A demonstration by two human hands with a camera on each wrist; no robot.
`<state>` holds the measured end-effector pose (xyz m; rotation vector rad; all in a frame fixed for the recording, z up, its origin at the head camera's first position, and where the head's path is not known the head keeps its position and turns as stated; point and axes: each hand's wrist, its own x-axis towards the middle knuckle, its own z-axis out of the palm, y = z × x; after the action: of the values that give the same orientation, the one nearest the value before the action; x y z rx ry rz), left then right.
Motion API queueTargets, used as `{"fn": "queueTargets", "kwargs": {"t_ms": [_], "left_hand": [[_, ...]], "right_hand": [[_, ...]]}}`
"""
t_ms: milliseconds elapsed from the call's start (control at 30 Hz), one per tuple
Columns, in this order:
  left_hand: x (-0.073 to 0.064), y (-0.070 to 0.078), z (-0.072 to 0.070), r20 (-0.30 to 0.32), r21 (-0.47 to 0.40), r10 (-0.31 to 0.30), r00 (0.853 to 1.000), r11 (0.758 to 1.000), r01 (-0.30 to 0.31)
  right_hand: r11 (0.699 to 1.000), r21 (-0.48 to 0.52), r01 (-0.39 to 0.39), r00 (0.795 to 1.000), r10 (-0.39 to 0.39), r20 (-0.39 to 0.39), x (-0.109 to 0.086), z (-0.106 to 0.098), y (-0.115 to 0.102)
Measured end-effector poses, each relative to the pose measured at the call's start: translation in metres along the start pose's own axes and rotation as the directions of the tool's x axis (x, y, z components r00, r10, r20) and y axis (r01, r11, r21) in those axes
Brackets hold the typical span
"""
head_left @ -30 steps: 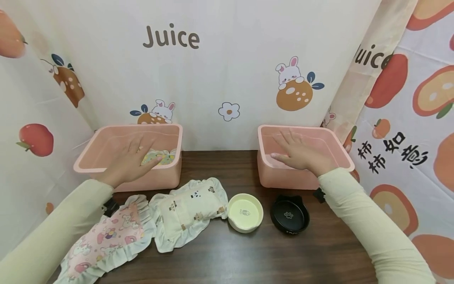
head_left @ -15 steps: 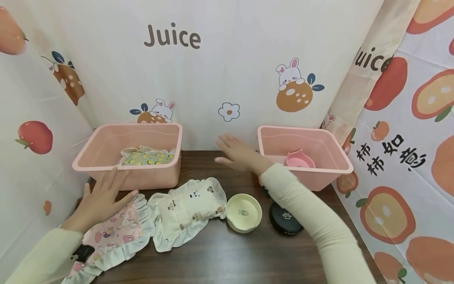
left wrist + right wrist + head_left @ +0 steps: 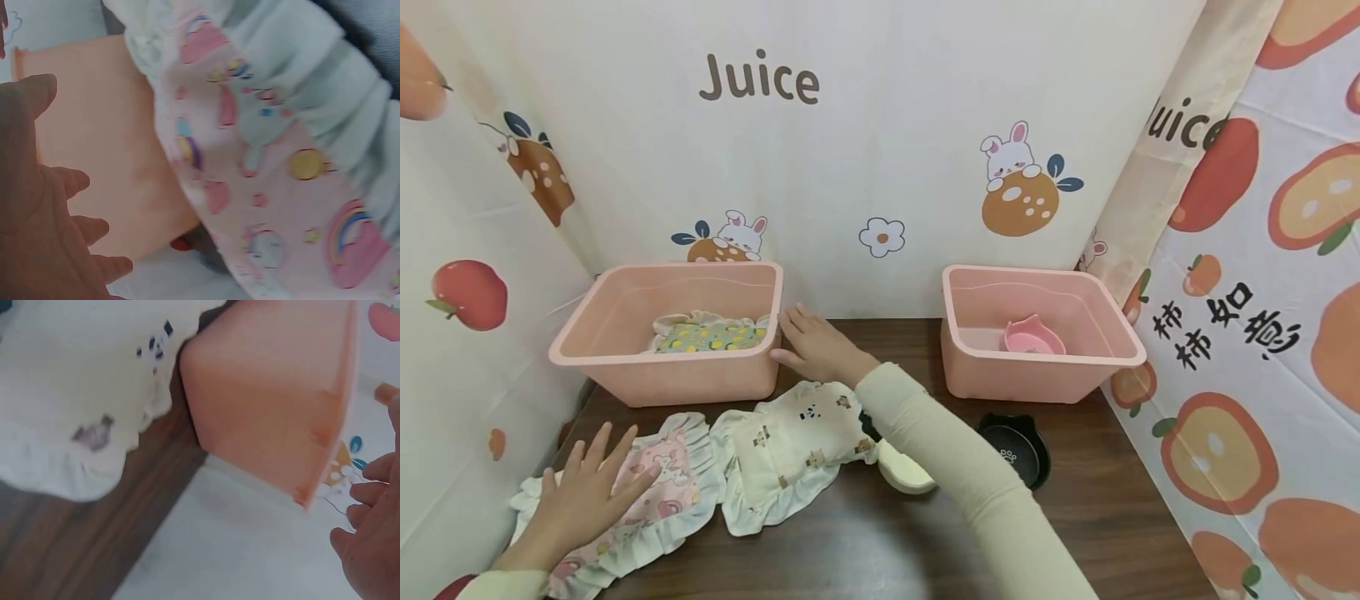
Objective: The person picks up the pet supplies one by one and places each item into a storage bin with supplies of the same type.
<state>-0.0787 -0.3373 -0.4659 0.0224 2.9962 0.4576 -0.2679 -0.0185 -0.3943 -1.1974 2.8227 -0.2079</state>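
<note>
Dark wood table (image 3: 850,554); printed curtains (image 3: 880,150) left, far and right. Your left sleeve (image 3: 505,586) is cut off at the near edge; your right sleeve (image 3: 947,446) hides much of the pale bowl (image 3: 902,473) and part of the black bowl (image 3: 1032,450). Your left hand (image 3: 576,500): fingers spread, at the pink cushion's (image 3: 670,482) left side, contact unclear. Your right hand (image 3: 820,346): fingers outstretched, left bin (image 3: 677,383) immediately left of it; touching or apart, cannot tell.
</note>
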Motion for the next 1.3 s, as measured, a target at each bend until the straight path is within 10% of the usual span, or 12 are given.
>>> {"fn": "queueTargets", "kwargs": {"t_ms": [1300], "left_hand": [[-0.009,-0.030,0.038,0.074,-0.011,-0.024,0.997,1.000,0.025]], "right_hand": [[1.000,-0.020,-0.001,1.000,0.001,-0.029,0.027,0.037,-0.018]]}}
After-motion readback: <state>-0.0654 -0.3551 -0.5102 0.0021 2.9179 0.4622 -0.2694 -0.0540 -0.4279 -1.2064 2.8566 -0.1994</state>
